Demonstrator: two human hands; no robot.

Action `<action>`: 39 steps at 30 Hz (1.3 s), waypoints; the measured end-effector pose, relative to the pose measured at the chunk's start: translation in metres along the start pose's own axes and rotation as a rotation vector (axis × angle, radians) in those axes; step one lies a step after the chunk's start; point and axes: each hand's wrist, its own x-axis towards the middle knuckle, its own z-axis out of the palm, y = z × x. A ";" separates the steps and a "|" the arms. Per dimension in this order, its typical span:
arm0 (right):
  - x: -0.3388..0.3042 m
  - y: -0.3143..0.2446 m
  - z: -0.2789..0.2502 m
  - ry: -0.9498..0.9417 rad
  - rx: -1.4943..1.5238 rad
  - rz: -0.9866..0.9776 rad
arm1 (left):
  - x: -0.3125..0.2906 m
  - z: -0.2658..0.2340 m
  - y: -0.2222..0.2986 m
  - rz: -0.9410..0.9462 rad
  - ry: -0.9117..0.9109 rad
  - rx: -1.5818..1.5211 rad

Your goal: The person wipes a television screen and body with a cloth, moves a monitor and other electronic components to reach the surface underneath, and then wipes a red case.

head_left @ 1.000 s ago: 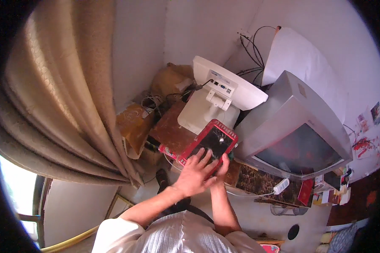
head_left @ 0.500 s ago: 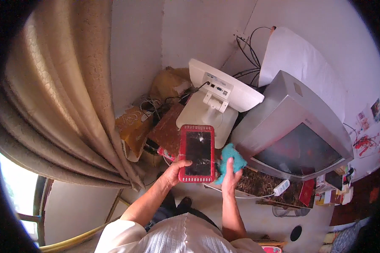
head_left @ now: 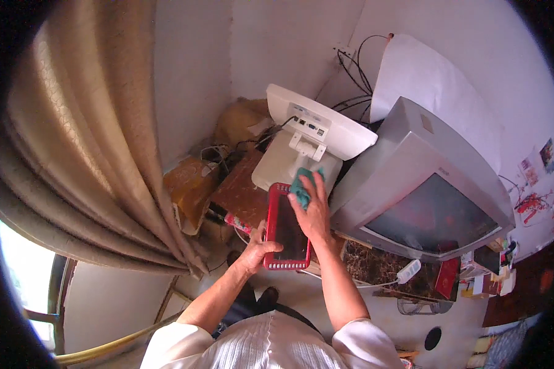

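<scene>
In front of my body I hold up a red-framed device with a dark screen, its face turned toward me. My left hand grips its lower left edge, the thumb lying over the frame onto the screen. A crumpled teal cloth is under the fingers of my right hand, pressed against the device's upper right corner. The right fingers are stretched over the cloth; part of the screen is hidden behind that hand.
Beyond the device stands a white monitor, its back toward me. A bulky grey television fills the right side of the table. A white power strip lies at the table's near edge. Heavy beige curtains hang at left.
My right hand with the teal cloth has moved up and left, from beside the device onto its upper right corner. The device is now slightly tilted; my left hand keeps its hold.
</scene>
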 end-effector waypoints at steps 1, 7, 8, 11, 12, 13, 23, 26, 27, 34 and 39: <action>-0.009 0.002 0.004 0.051 0.129 0.126 | -0.001 0.000 0.002 0.026 0.020 -0.033; -0.094 -0.024 0.013 0.004 0.099 0.041 | 0.009 -0.015 0.007 0.151 0.034 -0.154; -0.105 -0.027 0.012 -0.043 0.015 0.000 | 0.011 -0.014 0.005 0.159 0.042 -0.149; -0.122 -0.043 0.010 -0.130 -0.146 -0.183 | 0.018 -0.001 0.001 0.157 0.017 -0.169; -0.121 -0.043 0.012 -0.109 -0.092 -0.211 | 0.017 0.002 0.003 0.126 -0.015 -0.189; -0.119 -0.043 0.012 -0.088 -0.037 -0.243 | 0.015 0.004 0.006 0.100 -0.045 -0.209; -0.053 0.043 -0.016 -0.094 0.633 0.669 | 0.003 -0.017 0.010 -0.015 -0.012 -0.450; -0.072 0.029 0.003 0.070 1.326 0.713 | 0.003 -0.006 0.015 0.118 0.082 -0.381; -0.079 0.017 0.014 0.037 1.422 0.675 | 0.005 0.000 0.019 0.251 0.159 -0.268; -0.111 -0.054 0.056 0.123 1.632 0.699 | 0.012 0.033 0.021 0.596 0.377 0.081; -0.079 -0.038 0.045 0.100 1.783 0.563 | -0.001 0.017 -0.005 0.626 0.132 0.424</action>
